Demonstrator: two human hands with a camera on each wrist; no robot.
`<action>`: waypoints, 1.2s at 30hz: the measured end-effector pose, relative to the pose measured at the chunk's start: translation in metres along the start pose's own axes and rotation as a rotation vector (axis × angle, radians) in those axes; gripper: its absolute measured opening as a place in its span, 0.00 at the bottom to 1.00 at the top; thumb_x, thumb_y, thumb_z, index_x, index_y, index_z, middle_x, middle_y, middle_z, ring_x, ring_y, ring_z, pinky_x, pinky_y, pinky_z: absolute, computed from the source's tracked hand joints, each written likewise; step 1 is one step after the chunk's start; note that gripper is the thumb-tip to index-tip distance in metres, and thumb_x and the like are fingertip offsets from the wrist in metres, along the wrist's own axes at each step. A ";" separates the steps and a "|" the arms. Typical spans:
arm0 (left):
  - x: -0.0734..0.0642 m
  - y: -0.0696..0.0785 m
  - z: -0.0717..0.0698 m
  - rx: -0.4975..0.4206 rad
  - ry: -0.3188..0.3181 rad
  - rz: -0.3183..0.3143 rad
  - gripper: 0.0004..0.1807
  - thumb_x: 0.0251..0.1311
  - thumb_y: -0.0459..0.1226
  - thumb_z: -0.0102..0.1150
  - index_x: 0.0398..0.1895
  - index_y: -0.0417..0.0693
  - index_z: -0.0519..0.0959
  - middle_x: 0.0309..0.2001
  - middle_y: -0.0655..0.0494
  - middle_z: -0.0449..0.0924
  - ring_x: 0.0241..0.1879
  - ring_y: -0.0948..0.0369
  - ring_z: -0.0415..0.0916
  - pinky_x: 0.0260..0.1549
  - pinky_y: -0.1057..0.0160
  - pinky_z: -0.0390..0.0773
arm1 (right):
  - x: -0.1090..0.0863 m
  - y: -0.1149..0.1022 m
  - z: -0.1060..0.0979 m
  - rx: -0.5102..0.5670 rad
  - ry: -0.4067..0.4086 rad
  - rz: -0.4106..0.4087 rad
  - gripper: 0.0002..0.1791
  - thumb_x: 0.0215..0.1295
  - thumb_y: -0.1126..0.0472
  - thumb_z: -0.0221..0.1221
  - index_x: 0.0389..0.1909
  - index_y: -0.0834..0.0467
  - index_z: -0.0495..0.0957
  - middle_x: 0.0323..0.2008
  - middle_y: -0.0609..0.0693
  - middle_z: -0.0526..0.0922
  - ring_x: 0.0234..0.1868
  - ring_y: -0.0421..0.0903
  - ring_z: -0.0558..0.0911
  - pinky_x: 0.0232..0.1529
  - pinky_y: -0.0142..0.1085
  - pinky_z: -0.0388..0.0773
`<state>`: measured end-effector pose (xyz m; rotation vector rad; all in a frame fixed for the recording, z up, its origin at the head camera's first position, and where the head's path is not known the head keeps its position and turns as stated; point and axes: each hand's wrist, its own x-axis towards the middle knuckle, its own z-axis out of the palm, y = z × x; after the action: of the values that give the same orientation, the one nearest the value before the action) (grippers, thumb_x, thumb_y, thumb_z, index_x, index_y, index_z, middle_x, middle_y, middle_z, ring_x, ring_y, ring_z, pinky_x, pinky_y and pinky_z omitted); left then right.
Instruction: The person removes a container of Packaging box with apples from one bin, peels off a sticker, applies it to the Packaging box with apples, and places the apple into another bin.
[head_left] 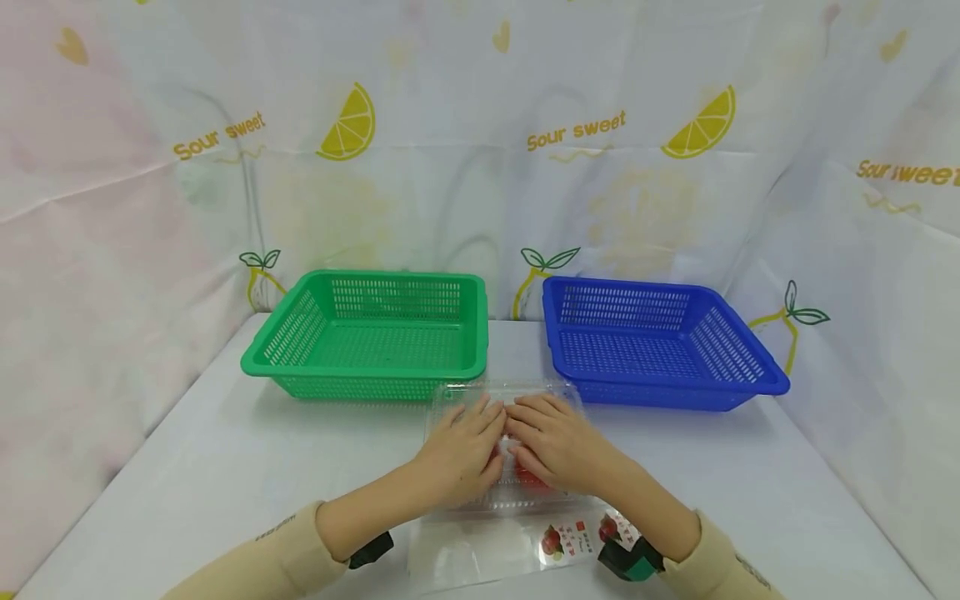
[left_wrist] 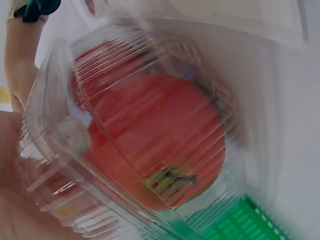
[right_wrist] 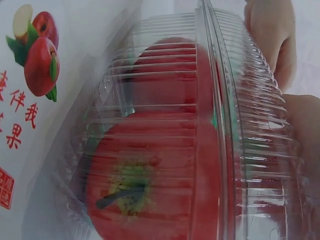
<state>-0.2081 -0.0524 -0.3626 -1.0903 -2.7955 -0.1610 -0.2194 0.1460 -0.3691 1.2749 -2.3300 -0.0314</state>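
- Both hands lie on top of a clear box [head_left: 504,442] in the middle of the worktop [head_left: 225,467]: the left hand [head_left: 461,450] and the right hand [head_left: 555,446] side by side, fingers fairly straight and pressing on the lid, fingertips nearly touching each other.
- Neither hand grips anything; they rest flat, palms down.
- Inside the box sit red apples [right_wrist: 150,185]; the wrist views show at least two, one with its stalk end turned sideways.
- To do this press well, I judge the pressure should fall along the lid's rim [right_wrist: 212,125], not the ribbed dome, so the thin plastic seats without buckling onto the fruit.
- Keeping both hands even should stop the box from sliding.
- A plastic bag [head_left: 517,546] lies just in front of the box, printed with apples and red Chinese characters too small to read surely.
- Behind stand a green basket [head_left: 371,333] and a blue basket [head_left: 660,342].
- The backdrop [head_left: 577,133] reads "Sour sweet" beside lemon slices.
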 end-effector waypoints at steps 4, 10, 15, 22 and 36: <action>-0.005 0.000 0.001 -0.108 -0.047 0.003 0.32 0.65 0.48 0.43 0.66 0.37 0.59 0.66 0.47 0.58 0.68 0.52 0.47 0.60 0.44 0.52 | -0.002 -0.003 -0.002 0.003 -0.043 0.026 0.21 0.68 0.51 0.46 0.52 0.59 0.76 0.53 0.52 0.76 0.58 0.50 0.70 0.61 0.45 0.59; -0.009 0.000 0.005 -0.102 -0.055 0.007 0.36 0.66 0.55 0.37 0.68 0.39 0.54 0.68 0.49 0.54 0.69 0.54 0.42 0.60 0.41 0.46 | -0.002 -0.004 -0.003 0.011 -0.068 0.044 0.22 0.65 0.50 0.50 0.53 0.59 0.75 0.54 0.51 0.75 0.60 0.50 0.68 0.62 0.45 0.58; -0.010 -0.002 0.009 -0.034 -0.021 0.040 0.38 0.66 0.58 0.31 0.68 0.39 0.54 0.68 0.49 0.55 0.69 0.53 0.44 0.59 0.39 0.45 | -0.004 -0.004 -0.003 0.032 -0.076 0.057 0.22 0.65 0.50 0.51 0.55 0.59 0.74 0.55 0.52 0.75 0.60 0.51 0.68 0.62 0.46 0.58; -0.013 -0.003 0.013 0.016 0.049 0.048 0.39 0.66 0.59 0.30 0.68 0.39 0.55 0.66 0.50 0.60 0.68 0.51 0.48 0.59 0.39 0.44 | -0.005 -0.004 -0.002 0.078 -0.063 0.058 0.22 0.64 0.52 0.52 0.55 0.57 0.74 0.55 0.50 0.75 0.59 0.50 0.69 0.61 0.46 0.58; -0.027 -0.005 0.018 0.142 0.110 0.077 0.38 0.63 0.61 0.36 0.67 0.44 0.59 0.66 0.54 0.60 0.68 0.50 0.45 0.59 0.39 0.43 | -0.008 -0.003 0.002 0.094 -0.039 0.047 0.22 0.65 0.52 0.51 0.56 0.58 0.74 0.55 0.51 0.76 0.58 0.51 0.70 0.59 0.46 0.62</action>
<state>-0.1935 -0.0707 -0.3846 -1.1172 -2.6193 -0.0138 -0.2141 0.1509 -0.3746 1.2745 -2.4188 0.0704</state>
